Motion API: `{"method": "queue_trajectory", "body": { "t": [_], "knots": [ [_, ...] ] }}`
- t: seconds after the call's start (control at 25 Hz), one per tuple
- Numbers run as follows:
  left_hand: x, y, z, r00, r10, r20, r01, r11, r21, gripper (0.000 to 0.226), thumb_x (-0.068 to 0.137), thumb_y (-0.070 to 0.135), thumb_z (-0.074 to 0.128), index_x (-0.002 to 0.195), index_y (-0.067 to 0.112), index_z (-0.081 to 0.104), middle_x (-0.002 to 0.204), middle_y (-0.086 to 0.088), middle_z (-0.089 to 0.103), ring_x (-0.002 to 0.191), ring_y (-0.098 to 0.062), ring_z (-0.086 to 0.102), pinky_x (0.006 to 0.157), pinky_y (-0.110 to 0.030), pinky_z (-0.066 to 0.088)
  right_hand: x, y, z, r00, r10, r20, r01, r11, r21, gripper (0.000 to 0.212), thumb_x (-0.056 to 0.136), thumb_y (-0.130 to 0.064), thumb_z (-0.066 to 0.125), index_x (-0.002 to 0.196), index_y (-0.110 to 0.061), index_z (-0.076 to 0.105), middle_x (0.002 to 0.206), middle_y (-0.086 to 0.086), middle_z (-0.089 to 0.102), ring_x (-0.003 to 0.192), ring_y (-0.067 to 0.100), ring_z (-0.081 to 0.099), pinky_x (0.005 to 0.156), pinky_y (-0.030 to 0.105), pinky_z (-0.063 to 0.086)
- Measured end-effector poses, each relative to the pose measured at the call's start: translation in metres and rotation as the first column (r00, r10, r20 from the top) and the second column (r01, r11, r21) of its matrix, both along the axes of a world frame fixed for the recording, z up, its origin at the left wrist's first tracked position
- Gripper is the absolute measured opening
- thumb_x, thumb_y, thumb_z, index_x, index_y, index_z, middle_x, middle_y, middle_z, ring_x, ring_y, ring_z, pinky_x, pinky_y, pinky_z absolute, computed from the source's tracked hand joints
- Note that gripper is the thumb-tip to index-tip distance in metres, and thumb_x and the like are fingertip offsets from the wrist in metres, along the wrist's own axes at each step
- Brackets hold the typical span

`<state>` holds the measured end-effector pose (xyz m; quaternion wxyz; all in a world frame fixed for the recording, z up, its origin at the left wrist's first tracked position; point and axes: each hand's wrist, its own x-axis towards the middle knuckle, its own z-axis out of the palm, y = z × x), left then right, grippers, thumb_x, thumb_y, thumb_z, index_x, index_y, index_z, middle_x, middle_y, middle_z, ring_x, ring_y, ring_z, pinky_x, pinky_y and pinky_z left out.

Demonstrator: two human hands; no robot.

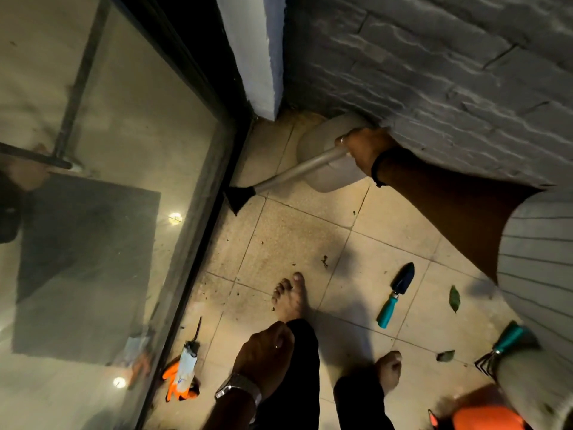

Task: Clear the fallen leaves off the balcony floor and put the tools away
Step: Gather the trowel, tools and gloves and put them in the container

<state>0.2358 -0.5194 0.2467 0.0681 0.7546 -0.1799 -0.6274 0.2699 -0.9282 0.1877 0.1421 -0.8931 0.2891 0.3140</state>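
My right hand (pixel 364 147) grips a pale watering can (pixel 322 156) by the top, low against the grey brick wall; its long spout with a black rose (pixel 238 198) points left toward the glass door frame. My left hand (pixel 263 356) rests on my left knee, fingers curled over the dark trouser leg, holding no tool. On the tiled floor lie a teal-handled trowel (pixel 397 294), a teal-handled hand rake (pixel 499 347), an orange and white glove (pixel 183 373), and fallen leaves (pixel 454 297) with small leaf bits scattered around.
A glass sliding door (pixel 124 181) with a black frame fills the left side. The grey brick wall (pixel 434 72) and a white pillar (pixel 257 51) close off the corner. My bare feet (pixel 290 294) stand mid-floor. An orange object (pixel 486 418) sits at the bottom right.
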Motion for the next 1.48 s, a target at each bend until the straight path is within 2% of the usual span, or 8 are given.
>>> {"method": "queue_trajectory", "body": {
  "t": [0.2,0.68,0.76,0.84,0.92,1.0,1.28,1.48],
  "knots": [
    [0.007,-0.002,-0.002,1.0,0.007,-0.015,-0.007,1.0,-0.002,0.019,0.094,0.05,0.042,0.099,0.038,0.057,0.094,0.015,0.072,0.086,-0.005,0.068,0.079,-0.03,0.055,0.031,0.011,0.004,0.991,0.13,0.042,-0.132,0.99,0.057,0.038,0.097,0.0,0.047,0.133,-0.006,0.059,0.129,0.024,0.059,0.118,0.042,0.055,0.097,0.049,0.045],
    [0.024,0.014,-0.002,0.999,0.049,0.015,-0.049,0.999,-0.021,0.013,0.093,0.042,0.046,0.09,0.039,0.058,0.091,0.013,0.073,0.086,-0.01,0.068,0.079,-0.031,0.053,0.063,0.037,-0.008,0.98,0.165,0.112,-0.175,0.98,0.095,0.038,0.098,-0.011,0.053,0.135,-0.002,0.055,0.146,0.018,0.046,0.143,0.031,0.032,0.123,0.036,0.011],
    [0.024,0.017,-0.003,0.999,0.047,0.022,-0.046,0.999,-0.011,0.012,0.098,0.036,0.049,0.096,0.035,0.06,0.092,0.013,0.073,0.087,-0.009,0.068,0.08,-0.03,0.053,0.059,0.049,-0.011,0.954,-0.112,0.279,0.076,0.988,0.137,0.037,0.098,-0.013,0.054,0.134,-0.004,0.057,0.154,0.015,0.037,0.145,0.028,0.031,0.122,0.035,0.022],
    [0.022,0.018,-0.004,0.998,0.05,0.026,-0.05,0.999,-0.007,0.011,0.097,0.034,0.05,0.097,0.034,0.061,0.091,0.014,0.073,0.086,-0.007,0.068,0.081,-0.03,0.053,0.056,0.064,-0.014,0.803,-0.472,0.363,0.398,0.879,0.261,0.048,0.095,-0.017,0.06,0.141,-0.011,0.05,0.161,0.01,0.023,0.141,0.027,0.038,0.113,0.037,0.04],
    [0.019,0.014,-0.003,0.998,0.06,0.022,-0.06,0.998,0.0,0.012,0.096,0.034,0.05,0.095,0.035,0.061,0.091,0.015,0.073,0.086,-0.006,0.068,0.081,-0.029,0.052,0.059,0.078,-0.015,0.619,-0.732,0.284,0.609,0.676,0.416,0.073,0.091,-0.015,0.068,0.153,-0.019,0.031,0.159,0.009,0.028,0.136,0.028,0.046,0.104,0.039,0.05],
    [0.017,0.009,-0.002,0.999,0.049,0.019,-0.049,0.999,0.0,0.013,0.095,0.038,0.048,0.096,0.036,0.061,0.092,0.015,0.073,0.087,-0.006,0.067,0.079,-0.027,0.051,0.062,0.086,-0.018,0.559,-0.807,0.188,0.688,0.579,0.438,0.083,0.09,-0.009,0.067,0.157,-0.019,0.019,0.152,0.012,0.042,0.132,0.03,0.051,0.103,0.039,0.05],
    [0.014,0.002,-0.006,0.996,0.087,-0.002,-0.087,0.996,-0.023,0.014,0.09,0.044,0.047,0.096,0.04,0.058,0.092,0.013,0.073,0.086,-0.009,0.068,0.078,-0.031,0.054,0.038,0.055,-0.016,0.708,-0.68,0.19,0.652,0.733,0.193,0.04,0.09,-0.01,0.063,0.129,-0.013,0.057,0.132,0.015,0.061,0.124,0.035,0.057,0.103,0.042,0.05],
    [0.014,0.0,-0.007,0.995,0.102,-0.005,-0.102,0.995,0.001,0.01,0.095,0.039,0.05,0.097,0.037,0.06,0.091,0.013,0.073,0.087,-0.01,0.068,0.081,-0.033,0.055,0.015,0.02,-0.021,0.828,-0.54,0.154,0.519,0.84,0.158,0.044,0.093,-0.012,0.062,0.137,-0.015,0.055,0.139,0.017,0.055,0.13,0.039,0.051,0.112,0.048,0.041]
  ]
}}
